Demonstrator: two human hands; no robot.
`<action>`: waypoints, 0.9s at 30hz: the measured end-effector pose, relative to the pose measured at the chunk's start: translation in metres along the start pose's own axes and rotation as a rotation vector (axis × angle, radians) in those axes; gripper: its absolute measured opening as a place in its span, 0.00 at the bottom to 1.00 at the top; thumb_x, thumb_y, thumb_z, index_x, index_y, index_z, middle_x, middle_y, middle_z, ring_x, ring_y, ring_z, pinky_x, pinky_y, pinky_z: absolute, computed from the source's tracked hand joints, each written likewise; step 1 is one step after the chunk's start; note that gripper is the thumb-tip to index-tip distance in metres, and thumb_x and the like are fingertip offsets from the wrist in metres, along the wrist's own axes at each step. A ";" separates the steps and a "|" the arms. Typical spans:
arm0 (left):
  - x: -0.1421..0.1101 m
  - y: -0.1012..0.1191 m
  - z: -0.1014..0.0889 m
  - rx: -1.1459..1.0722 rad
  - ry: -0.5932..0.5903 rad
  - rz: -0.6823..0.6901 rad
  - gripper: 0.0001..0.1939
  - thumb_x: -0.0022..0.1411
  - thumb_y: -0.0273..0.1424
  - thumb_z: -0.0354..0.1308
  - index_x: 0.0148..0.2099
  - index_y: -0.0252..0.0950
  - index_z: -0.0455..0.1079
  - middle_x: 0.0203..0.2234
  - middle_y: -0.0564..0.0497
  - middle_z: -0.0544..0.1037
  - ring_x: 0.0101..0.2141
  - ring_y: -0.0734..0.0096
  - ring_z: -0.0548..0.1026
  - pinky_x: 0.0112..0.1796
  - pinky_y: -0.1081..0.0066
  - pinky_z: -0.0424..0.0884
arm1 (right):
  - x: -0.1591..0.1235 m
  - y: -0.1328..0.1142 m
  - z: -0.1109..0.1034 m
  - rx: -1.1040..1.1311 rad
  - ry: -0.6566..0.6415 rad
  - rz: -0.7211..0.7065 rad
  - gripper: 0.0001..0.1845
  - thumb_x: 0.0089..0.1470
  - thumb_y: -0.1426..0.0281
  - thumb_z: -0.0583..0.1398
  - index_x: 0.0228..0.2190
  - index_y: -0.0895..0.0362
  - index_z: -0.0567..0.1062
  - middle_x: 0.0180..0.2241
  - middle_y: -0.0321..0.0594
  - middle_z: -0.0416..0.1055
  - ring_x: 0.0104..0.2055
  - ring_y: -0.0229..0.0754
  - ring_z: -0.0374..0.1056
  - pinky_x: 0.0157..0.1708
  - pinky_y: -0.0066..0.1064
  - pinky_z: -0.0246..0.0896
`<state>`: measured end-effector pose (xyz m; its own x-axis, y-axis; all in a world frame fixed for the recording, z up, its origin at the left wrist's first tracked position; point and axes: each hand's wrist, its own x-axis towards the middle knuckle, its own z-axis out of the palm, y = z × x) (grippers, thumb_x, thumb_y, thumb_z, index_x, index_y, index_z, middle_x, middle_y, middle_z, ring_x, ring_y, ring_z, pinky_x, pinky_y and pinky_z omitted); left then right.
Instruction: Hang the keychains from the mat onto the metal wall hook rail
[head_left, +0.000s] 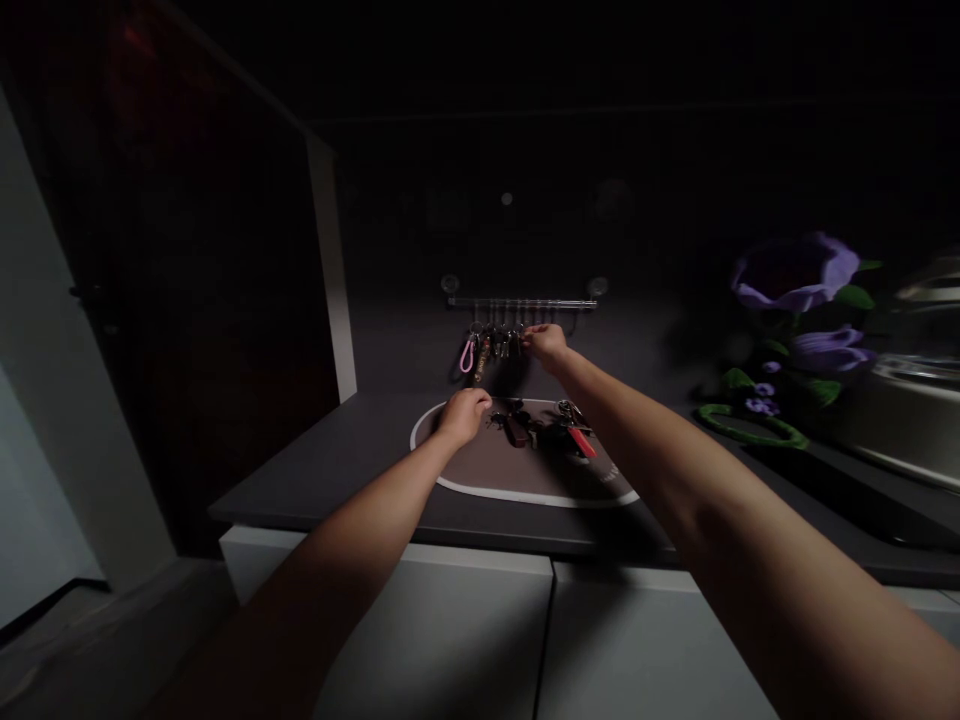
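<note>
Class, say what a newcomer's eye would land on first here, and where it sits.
Probably the large purple flower at the right, bright against the dark wall. Next, the right hand raised at the key rail, and the red item on the mat below.

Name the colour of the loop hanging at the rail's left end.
The loop is pink, clearest in the head view.
</note>
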<state>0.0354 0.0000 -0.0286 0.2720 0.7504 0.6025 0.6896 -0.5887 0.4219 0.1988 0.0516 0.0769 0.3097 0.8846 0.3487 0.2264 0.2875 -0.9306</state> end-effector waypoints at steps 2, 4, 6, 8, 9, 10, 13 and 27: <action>0.000 0.000 0.000 0.001 -0.001 0.003 0.09 0.56 0.26 0.51 0.35 0.34 0.73 0.32 0.48 0.76 0.36 0.69 0.70 0.38 0.72 0.64 | -0.005 -0.004 -0.002 0.012 0.012 0.022 0.05 0.44 0.81 0.55 0.22 0.61 0.66 0.15 0.31 0.58 0.17 0.28 0.55 0.20 0.21 0.56; -0.001 -0.001 0.001 -0.001 -0.008 0.006 0.09 0.56 0.25 0.51 0.35 0.34 0.73 0.32 0.48 0.76 0.36 0.69 0.71 0.39 0.72 0.64 | -0.010 -0.009 -0.005 0.022 0.022 0.038 0.06 0.43 0.82 0.55 0.21 0.61 0.65 0.15 0.30 0.58 0.17 0.28 0.56 0.20 0.21 0.57; -0.002 -0.001 0.001 -0.009 -0.016 0.001 0.09 0.56 0.25 0.51 0.35 0.34 0.72 0.33 0.48 0.76 0.37 0.69 0.71 0.40 0.72 0.64 | -0.016 -0.013 -0.007 0.032 0.025 0.052 0.06 0.42 0.82 0.55 0.21 0.61 0.65 0.16 0.31 0.59 0.17 0.28 0.56 0.20 0.21 0.57; -0.003 0.000 0.002 -0.024 -0.027 -0.017 0.09 0.56 0.24 0.51 0.37 0.34 0.72 0.34 0.48 0.75 0.37 0.70 0.71 0.40 0.72 0.65 | -0.025 -0.018 -0.008 0.047 0.012 0.065 0.07 0.42 0.82 0.55 0.21 0.60 0.64 0.17 0.31 0.61 0.17 0.28 0.56 0.20 0.21 0.57; -0.004 0.000 0.002 -0.029 -0.033 -0.030 0.09 0.56 0.24 0.51 0.37 0.34 0.71 0.34 0.48 0.75 0.37 0.70 0.71 0.40 0.72 0.65 | -0.030 -0.019 -0.009 0.056 0.002 0.071 0.06 0.42 0.82 0.55 0.21 0.60 0.65 0.18 0.31 0.62 0.18 0.28 0.56 0.21 0.21 0.57; -0.004 -0.001 0.002 -0.031 -0.041 -0.043 0.09 0.56 0.24 0.52 0.38 0.34 0.71 0.34 0.48 0.74 0.37 0.70 0.71 0.40 0.72 0.65 | -0.036 -0.020 -0.009 0.064 -0.009 0.074 0.06 0.42 0.82 0.55 0.22 0.60 0.65 0.19 0.32 0.62 0.18 0.28 0.56 0.21 0.22 0.58; -0.004 -0.002 0.003 -0.013 -0.060 -0.063 0.11 0.54 0.24 0.54 0.41 0.33 0.70 0.36 0.47 0.73 0.37 0.70 0.70 0.41 0.71 0.65 | -0.055 -0.019 -0.010 0.079 -0.052 0.061 0.05 0.42 0.81 0.55 0.23 0.60 0.66 0.19 0.33 0.64 0.18 0.28 0.56 0.23 0.23 0.58; 0.015 0.007 -0.004 0.074 -0.259 -0.002 0.12 0.51 0.21 0.55 0.40 0.32 0.71 0.36 0.47 0.75 0.38 0.68 0.71 0.41 0.71 0.65 | -0.116 0.043 -0.027 -0.780 -0.206 -0.328 0.13 0.51 0.74 0.53 0.38 0.60 0.73 0.39 0.47 0.73 0.41 0.39 0.68 0.41 0.26 0.57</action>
<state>0.0417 0.0058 -0.0136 0.4262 0.8092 0.4045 0.7352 -0.5703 0.3664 0.1973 -0.0491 -0.0003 -0.0386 0.8716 0.4887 0.8661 0.2730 -0.4187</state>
